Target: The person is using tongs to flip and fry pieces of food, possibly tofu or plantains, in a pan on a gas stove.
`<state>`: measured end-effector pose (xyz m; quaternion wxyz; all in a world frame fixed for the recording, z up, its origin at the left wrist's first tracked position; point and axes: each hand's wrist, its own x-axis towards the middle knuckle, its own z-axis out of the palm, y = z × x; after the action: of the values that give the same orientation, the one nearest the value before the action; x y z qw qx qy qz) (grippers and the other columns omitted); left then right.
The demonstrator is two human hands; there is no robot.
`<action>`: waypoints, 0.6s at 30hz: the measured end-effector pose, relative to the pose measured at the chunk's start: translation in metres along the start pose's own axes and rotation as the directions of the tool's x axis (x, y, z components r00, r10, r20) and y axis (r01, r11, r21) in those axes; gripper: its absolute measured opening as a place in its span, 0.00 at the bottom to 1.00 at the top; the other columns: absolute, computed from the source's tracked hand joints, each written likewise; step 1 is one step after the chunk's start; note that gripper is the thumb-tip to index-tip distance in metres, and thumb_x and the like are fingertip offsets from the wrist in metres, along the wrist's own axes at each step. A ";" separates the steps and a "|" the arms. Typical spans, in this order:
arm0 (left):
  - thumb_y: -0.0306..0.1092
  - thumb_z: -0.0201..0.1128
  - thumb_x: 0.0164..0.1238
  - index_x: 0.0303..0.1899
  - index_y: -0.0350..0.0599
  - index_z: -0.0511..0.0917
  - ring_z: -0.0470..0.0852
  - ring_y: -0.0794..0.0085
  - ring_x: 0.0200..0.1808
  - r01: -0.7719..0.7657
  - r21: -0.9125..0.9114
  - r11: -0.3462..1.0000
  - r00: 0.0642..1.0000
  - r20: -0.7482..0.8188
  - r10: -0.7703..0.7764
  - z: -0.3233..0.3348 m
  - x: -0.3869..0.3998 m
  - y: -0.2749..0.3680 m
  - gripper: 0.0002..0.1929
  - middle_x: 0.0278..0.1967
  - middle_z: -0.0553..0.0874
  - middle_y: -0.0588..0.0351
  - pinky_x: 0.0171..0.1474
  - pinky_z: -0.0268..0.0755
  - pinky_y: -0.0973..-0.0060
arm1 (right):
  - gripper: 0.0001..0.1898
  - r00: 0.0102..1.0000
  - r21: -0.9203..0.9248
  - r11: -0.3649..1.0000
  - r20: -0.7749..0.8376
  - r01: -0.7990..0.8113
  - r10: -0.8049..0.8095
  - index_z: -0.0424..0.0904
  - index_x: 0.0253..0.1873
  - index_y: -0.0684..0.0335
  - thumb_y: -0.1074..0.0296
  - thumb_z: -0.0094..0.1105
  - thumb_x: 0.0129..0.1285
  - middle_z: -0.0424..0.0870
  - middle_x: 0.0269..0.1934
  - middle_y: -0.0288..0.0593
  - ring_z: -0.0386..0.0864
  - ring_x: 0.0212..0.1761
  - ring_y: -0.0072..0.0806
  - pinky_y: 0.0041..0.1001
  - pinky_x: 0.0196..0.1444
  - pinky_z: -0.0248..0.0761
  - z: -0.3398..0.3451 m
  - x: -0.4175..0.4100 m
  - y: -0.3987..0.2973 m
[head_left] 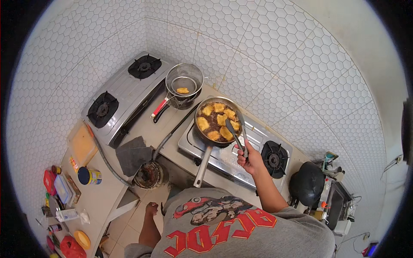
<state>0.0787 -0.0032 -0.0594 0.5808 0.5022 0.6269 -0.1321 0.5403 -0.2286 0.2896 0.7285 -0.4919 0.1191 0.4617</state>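
My right hand (248, 158) grips a pair of tongs (239, 142), whose dark tips reach over the right side of a frying pan (208, 143). In the pan several golden pieces of battered food (203, 123) fry in bubbling oil. The pan sits on the left burner of a steel gas stove (226, 161), its long metal handle pointing toward me. Hanging low beside my body, my left hand (151, 209) is away from the stove; whether its fingers are closed is unclear. Left of the pan, a wire strainer (185, 72) with a red handle holds one fried piece (183, 90).
A second gas stove (129, 87) stands at the left. Gas hoses run to a rusty cylinder (150, 175) below the counter gap. A tub with a dark lid (89, 176) and containers fill the left counter. At right are a black wok (306, 183) and a sink (335, 203).
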 end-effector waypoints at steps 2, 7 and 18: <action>0.33 0.62 0.58 0.37 0.48 0.75 0.72 0.74 0.16 -0.045 0.029 0.999 0.997 0.061 0.043 -0.003 0.011 0.017 0.07 0.19 0.76 0.59 0.18 0.63 0.72 | 0.26 0.999 0.004 1.000 -0.033 0.021 -0.021 0.72 0.46 0.66 0.42 0.47 0.67 0.66 0.21 0.29 0.57 0.16 0.16 0.17 0.18 0.50 0.002 -0.005 0.002; 0.33 0.62 0.58 0.36 0.47 0.76 0.74 0.70 0.18 -0.261 0.056 0.964 0.962 0.100 0.255 -0.034 0.074 0.014 0.06 0.20 0.77 0.56 0.21 0.65 0.70 | 0.27 0.997 0.012 0.999 -0.061 0.039 -0.038 0.72 0.50 0.68 0.43 0.47 0.67 0.66 0.21 0.30 0.57 0.16 0.16 0.18 0.19 0.52 0.027 -0.017 0.007; 0.30 0.58 0.56 0.40 0.40 0.78 0.74 0.48 0.46 -0.880 0.466 0.089 0.092 -0.018 0.996 -0.004 0.003 0.410 0.11 0.41 0.79 0.45 0.51 0.64 0.57 | 0.26 0.960 -0.008 0.975 -0.178 0.220 -0.218 0.72 0.50 0.69 0.46 0.48 0.68 0.66 0.20 0.30 0.58 0.14 0.16 0.17 0.17 0.51 0.035 -0.024 0.043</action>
<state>0.3980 0.1901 0.1110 0.3121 0.8919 0.1978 0.2609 0.4836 -0.2089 0.2960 0.7644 -0.5369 0.1310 0.3320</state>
